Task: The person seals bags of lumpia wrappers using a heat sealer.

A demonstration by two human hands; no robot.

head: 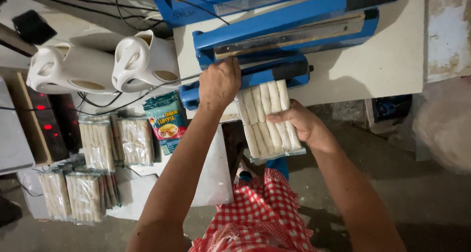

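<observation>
Blue painted metal fills the top of your view: a blue impulse heat sealer with a long silver sealing bar (289,36) sits on a pale table (387,61), and a second blue sealer (230,2) lies just behind it. Your left hand (219,83) rests curled, knuckles up, on the front edge of the near sealer, pressing against its blue arm; you cannot tell from here whether the fingers wrap anything beneath. Your right hand (299,122) is half closed on the clear plastic pack of pale rolled spring rolls (270,119), thumb across the top and fingers around its right side. The pack lies with its upper end tucked at the sealer's jaw and its lower end hanging past the table edge, above your red-and-white checked cloth (260,217). To the left, two white plastic moulded housings (98,65) lie side by side, touching. Below them a printed green and red pouch (167,119) leans beside flat stacks of sealed clear spring-roll packs (115,141), and more such packs (76,193) sit lower left on a white board (211,173). A dark box with red lights (46,119) stands at the far left, with black cables (127,7) trailing across the top.
</observation>
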